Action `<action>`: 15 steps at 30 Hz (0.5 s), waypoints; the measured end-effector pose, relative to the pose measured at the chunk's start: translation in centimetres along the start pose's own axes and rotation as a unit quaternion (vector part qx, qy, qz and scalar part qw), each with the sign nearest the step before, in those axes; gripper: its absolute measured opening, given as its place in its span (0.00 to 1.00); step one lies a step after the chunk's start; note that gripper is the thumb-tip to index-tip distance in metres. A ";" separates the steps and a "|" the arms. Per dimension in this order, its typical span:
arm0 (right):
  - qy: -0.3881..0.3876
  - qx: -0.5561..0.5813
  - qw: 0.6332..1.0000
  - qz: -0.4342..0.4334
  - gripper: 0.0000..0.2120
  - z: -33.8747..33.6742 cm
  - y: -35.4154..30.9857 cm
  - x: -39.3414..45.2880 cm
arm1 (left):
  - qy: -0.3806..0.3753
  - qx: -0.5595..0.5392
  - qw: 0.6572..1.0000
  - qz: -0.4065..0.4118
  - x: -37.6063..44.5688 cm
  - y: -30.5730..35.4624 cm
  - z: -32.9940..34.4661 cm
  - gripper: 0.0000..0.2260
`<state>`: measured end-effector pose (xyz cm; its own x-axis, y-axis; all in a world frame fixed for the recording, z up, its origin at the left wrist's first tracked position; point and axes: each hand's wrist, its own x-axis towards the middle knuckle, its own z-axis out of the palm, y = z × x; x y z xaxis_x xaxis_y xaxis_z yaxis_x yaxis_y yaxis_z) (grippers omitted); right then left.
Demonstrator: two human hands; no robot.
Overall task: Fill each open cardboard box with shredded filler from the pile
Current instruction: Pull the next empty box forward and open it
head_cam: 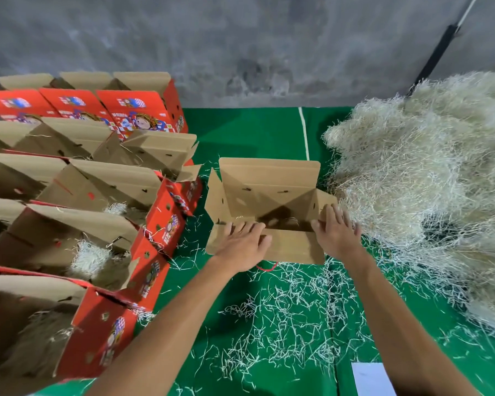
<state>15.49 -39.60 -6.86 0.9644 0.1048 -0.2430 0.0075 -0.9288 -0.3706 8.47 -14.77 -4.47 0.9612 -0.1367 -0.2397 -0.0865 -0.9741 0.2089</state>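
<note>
Box [269,192] nearly bare inside, only stray filler strands [293,220].

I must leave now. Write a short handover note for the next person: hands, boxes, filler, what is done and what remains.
Left hand: open, resting on the near flap of the middle box.
Right hand: open, at the box's right flap.
Pile: right of this box, on the green floor.
Done: several red boxes on the left show some filler.
Left: the middle box holds only a few strands; fill it.
</note>
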 end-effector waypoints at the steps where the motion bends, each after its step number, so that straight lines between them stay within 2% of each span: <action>1: -0.004 0.050 0.999 -0.020 0.25 0.2 0.0 0.2 | 0.013 0.005 1.000 0.008 0.3 -0.1 0.5 0.27; 3: -0.023 0.187 0.981 -0.042 0.17 0.1 -0.3 0.4 | 0.020 0.011 1.000 0.021 0.7 -0.3 1.1 0.27; 5: -0.052 0.243 0.968 -0.031 0.19 0.1 -0.8 0.2 | 0.027 0.000 0.999 0.027 1.1 -0.3 1.3 0.26; 10: -0.033 0.256 0.966 0.019 0.22 0.4 -1.3 0.7 | 0.061 0.005 0.997 0.052 2.2 0.1 0.9 0.20; 15: -0.029 0.245 0.968 0.035 0.20 0.6 -1.5 0.8 | 0.104 0.081 0.989 0.073 2.8 -0.1 2.2 0.16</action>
<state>16.05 -37.89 -6.98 0.9413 0.0799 -0.3280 -0.1984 -0.6552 -0.7289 10.60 -15.45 -7.22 0.9671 -0.2540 -0.0140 -0.2525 -0.9651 0.0689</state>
